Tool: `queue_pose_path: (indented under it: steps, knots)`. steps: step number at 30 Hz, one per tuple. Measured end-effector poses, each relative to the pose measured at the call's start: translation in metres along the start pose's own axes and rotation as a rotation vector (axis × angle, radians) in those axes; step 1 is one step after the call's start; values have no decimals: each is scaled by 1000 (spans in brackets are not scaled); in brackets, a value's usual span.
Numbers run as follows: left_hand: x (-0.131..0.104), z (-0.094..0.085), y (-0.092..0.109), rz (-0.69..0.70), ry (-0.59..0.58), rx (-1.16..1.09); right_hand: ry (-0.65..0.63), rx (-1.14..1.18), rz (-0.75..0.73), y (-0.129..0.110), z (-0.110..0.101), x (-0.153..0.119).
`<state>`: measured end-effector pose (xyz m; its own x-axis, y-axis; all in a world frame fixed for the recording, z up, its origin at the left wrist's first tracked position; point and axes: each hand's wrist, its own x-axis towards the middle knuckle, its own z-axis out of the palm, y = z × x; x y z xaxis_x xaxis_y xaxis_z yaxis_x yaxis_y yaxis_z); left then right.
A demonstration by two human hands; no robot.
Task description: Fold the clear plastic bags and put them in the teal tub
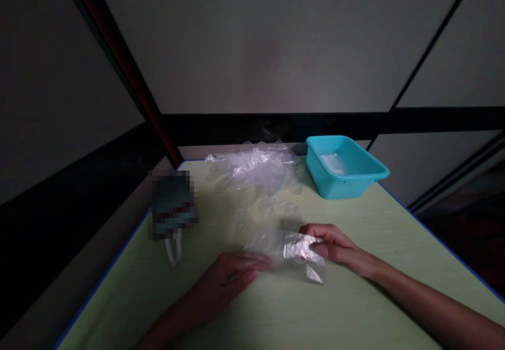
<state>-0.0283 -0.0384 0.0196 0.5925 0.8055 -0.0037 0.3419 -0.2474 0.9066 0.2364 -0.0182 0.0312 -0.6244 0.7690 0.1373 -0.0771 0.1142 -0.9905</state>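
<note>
we cannot tell if our left hand (241, 272), at eight o'clock of the clear glove (294, 248), grips it; our right hand (329, 242) pinches it at three. beyond, piled gloves (258, 167) lie at twelve, a turquoise basin (341, 189) at one.

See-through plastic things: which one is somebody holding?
The nearest plastic piece, pinched in the right hand; the crumpled heap lies farther back, left of the turquoise tub.
</note>
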Motion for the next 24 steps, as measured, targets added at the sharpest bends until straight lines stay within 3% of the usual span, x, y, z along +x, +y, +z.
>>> queue_pose_path:
  steps: [4, 8, 11, 15, 24]
  knots:
    - [8, -3, 7, -88, 19, -100, -161, -105, -65, -8, -9, -4]
    - [16, -8, 12, -166, 0, -225, -216, -269, -72, -13, -9, -5]
    - [22, -9, 12, -224, -7, -359, -161, -327, -5, -11, -4, -4]
    - [30, -10, 16, -308, 85, -562, -60, -283, 65, -3, 3, 1]
    - [40, -23, 20, -442, -29, -705, 24, -28, 141, 9, 4, 10]
